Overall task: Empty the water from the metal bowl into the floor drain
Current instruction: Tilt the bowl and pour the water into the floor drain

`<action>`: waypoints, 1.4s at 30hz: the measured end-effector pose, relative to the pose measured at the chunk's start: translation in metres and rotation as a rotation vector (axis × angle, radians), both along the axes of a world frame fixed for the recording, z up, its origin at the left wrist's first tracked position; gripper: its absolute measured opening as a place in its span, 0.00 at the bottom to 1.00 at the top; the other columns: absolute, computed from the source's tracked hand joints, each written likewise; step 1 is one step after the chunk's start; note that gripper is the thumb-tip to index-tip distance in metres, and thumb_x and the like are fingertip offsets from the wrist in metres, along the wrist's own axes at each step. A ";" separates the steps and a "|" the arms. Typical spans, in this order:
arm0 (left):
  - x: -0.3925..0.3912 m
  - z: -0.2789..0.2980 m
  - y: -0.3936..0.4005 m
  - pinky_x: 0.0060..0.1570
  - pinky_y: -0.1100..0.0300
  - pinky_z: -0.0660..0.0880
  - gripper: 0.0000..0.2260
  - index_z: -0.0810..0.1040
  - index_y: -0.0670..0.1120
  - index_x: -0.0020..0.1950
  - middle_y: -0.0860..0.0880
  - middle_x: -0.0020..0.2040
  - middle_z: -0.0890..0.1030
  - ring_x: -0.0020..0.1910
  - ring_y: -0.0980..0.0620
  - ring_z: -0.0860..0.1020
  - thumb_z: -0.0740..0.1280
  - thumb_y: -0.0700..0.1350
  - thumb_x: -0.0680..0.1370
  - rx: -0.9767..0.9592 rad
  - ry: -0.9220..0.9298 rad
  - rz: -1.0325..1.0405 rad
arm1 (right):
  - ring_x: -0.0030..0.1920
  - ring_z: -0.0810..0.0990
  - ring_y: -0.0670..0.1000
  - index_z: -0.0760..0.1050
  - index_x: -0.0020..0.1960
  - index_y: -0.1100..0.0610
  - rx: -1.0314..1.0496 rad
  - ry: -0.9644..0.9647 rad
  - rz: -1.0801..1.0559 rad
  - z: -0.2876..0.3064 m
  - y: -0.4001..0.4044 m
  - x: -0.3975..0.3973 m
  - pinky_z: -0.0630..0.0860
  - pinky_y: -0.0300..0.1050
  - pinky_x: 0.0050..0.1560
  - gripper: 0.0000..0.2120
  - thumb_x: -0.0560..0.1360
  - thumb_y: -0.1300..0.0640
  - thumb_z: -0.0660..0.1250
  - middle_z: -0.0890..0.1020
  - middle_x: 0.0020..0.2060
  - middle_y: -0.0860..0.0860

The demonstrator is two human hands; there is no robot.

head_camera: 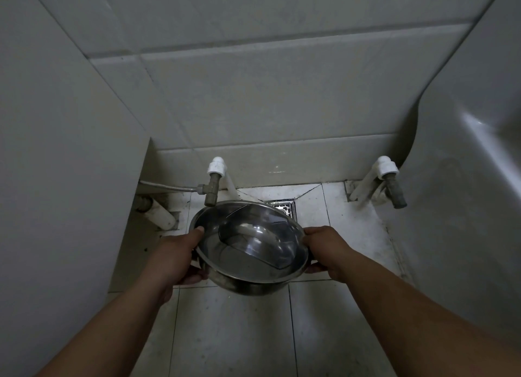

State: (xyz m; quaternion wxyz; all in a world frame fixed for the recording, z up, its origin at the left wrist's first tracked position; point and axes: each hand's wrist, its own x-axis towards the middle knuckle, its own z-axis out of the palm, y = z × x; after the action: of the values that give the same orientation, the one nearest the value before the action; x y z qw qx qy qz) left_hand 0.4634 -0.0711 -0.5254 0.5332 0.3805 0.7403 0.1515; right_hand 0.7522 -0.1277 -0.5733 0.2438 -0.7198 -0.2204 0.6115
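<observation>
Metal bowl (248,247) with shallow water, held above the tiled floor (231,328), near side of the floor drain (283,207). Left hand (176,252) and right hand (324,248): each grip clasps the bowl's rim, thumbs on top.

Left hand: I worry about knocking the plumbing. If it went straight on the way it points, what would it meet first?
Probably the brass valve just beyond the metal bowl the left hand grips; depth is unclear.

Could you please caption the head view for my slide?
Both hands, left hand and right hand, hold a metal bowl above the floor drain.
</observation>
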 end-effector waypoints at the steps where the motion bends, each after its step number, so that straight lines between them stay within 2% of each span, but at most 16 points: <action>1: 0.000 0.000 0.000 0.28 0.55 0.82 0.20 0.85 0.39 0.49 0.39 0.40 0.87 0.27 0.41 0.86 0.68 0.57 0.82 0.001 0.001 0.003 | 0.35 0.85 0.53 0.85 0.50 0.57 0.000 -0.003 0.004 0.000 0.000 0.000 0.83 0.43 0.31 0.14 0.80 0.69 0.62 0.87 0.35 0.56; 3: 0.000 0.001 0.000 0.28 0.56 0.82 0.20 0.85 0.40 0.49 0.40 0.38 0.87 0.27 0.42 0.86 0.68 0.57 0.82 -0.001 0.003 0.003 | 0.36 0.85 0.54 0.85 0.50 0.57 -0.003 -0.007 0.010 0.001 0.000 -0.001 0.83 0.43 0.32 0.14 0.81 0.68 0.62 0.87 0.37 0.57; 10: -0.003 -0.001 0.001 0.29 0.56 0.82 0.20 0.85 0.41 0.51 0.37 0.45 0.87 0.29 0.42 0.86 0.67 0.58 0.82 -0.006 0.005 -0.021 | 0.35 0.85 0.53 0.85 0.50 0.58 -0.006 0.003 0.005 0.002 0.000 -0.002 0.83 0.43 0.32 0.14 0.80 0.69 0.62 0.87 0.36 0.57; 17: -0.004 0.000 0.001 0.31 0.54 0.82 0.19 0.84 0.41 0.51 0.37 0.43 0.88 0.29 0.40 0.86 0.67 0.58 0.82 0.012 0.009 -0.020 | 0.34 0.86 0.53 0.86 0.48 0.55 -0.007 0.029 -0.015 -0.001 0.001 -0.002 0.86 0.48 0.35 0.16 0.80 0.68 0.62 0.87 0.32 0.55; 30: -0.002 0.002 0.002 0.30 0.55 0.82 0.20 0.84 0.41 0.52 0.37 0.44 0.87 0.30 0.40 0.87 0.67 0.58 0.82 0.007 0.011 -0.041 | 0.35 0.86 0.54 0.86 0.48 0.57 -0.015 0.029 -0.022 -0.004 -0.001 0.000 0.86 0.47 0.35 0.15 0.80 0.68 0.61 0.87 0.32 0.55; 38: 0.001 0.002 0.001 0.30 0.55 0.81 0.21 0.84 0.40 0.52 0.36 0.45 0.87 0.30 0.40 0.87 0.67 0.59 0.81 -0.002 0.014 -0.051 | 0.37 0.85 0.56 0.86 0.47 0.58 -0.023 0.019 -0.029 -0.005 -0.003 0.002 0.84 0.45 0.32 0.15 0.79 0.68 0.61 0.87 0.33 0.56; 42: 0.004 0.003 0.000 0.29 0.57 0.80 0.22 0.84 0.39 0.52 0.35 0.45 0.87 0.30 0.40 0.86 0.67 0.58 0.81 -0.004 0.010 -0.052 | 0.38 0.86 0.57 0.86 0.48 0.59 -0.032 0.007 -0.026 -0.007 -0.003 0.004 0.87 0.50 0.36 0.15 0.79 0.68 0.61 0.88 0.40 0.60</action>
State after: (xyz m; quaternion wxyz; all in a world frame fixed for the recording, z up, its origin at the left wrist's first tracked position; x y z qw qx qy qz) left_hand 0.4679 -0.0714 -0.5224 0.5341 0.3992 0.7331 0.1342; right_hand 0.7565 -0.1307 -0.5798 0.2408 -0.7243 -0.2006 0.6141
